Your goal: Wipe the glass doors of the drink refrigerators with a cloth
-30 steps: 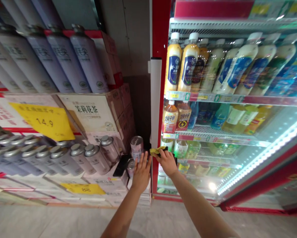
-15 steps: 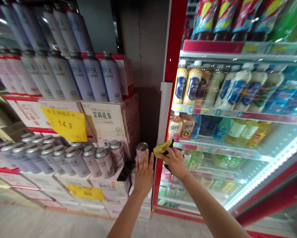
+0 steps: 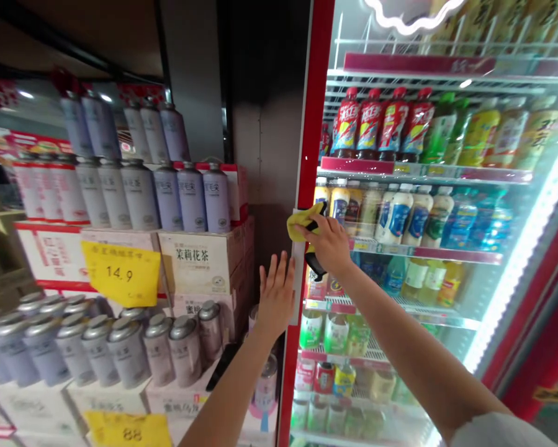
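My right hand (image 3: 331,244) grips a yellow and black cloth (image 3: 301,225), pressed to the upper part of the white door handle (image 3: 298,267) on the red-framed drinks fridge (image 3: 316,74). Dark ends of the cloth hang below the fingers, over the glass. Just to the left and lower, my left hand (image 3: 277,298) is flat with its fingers stretched upward, beside the handle's left edge. It holds nothing; whether its palm touches the handle's side is hidden.
Lilac and pink tea cans (image 3: 184,347) stand in rows on stacked cartons (image 3: 197,257) at left, with yellow price signs (image 3: 123,273). A dark flat object (image 3: 223,366) lies near my left forearm. Bottles (image 3: 369,124) fill the fridge shelves behind the glass.
The view has tilted upward, bringing higher fridge shelves into sight. My right hand has moved the cloth up along the handle. My left hand remains stretched out, now beside the handle.
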A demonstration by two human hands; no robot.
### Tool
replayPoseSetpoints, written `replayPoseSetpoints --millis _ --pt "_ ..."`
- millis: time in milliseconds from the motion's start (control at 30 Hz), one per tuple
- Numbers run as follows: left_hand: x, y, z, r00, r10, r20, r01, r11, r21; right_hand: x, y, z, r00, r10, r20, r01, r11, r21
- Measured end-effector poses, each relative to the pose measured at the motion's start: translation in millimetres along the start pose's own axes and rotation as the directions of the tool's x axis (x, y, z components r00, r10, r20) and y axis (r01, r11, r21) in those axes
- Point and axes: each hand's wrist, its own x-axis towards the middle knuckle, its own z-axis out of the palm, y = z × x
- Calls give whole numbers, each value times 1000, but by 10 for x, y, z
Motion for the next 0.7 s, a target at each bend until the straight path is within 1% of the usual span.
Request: replayPoseSetpoints --millis 67,133,233,300,367,433,600,700 --pt "209 -8 -81 999 10 -35 -11 1000 -11 164 47 -27 1000 7 -10 -7 1000 -8" --pt "371 -19 -150 998 12 -65 -14 1000 -27 212 57 -26 1000 27 -12 -27 1000 4" --pt "472 -41 -193 996 6 -93 -11 998 -60 85 11 13 999 52 8 -52 998 42" --pt "421 -58 -158 997 -9 -82 3 997 -77 -116 -57 56 997 52 49 -55 996 66" --pt "278 -76 -72 999 -18 -39 15 997 -78 -390 -151 113 993 48 105 -57 994 90" --pt "58 -93 53 1000 -9 27 11 998 -64 -714 -268 182 986 34 162 -55 991 125" --pt "-640 -94 411 980 28 197 -19 999 -46 -1548 -603 376 964 13 266 -70 976 205" --pt "-1037 -39 610 961 12 275 1 999 -48 -1945 -782 469 952 11 305 -87 968 236"
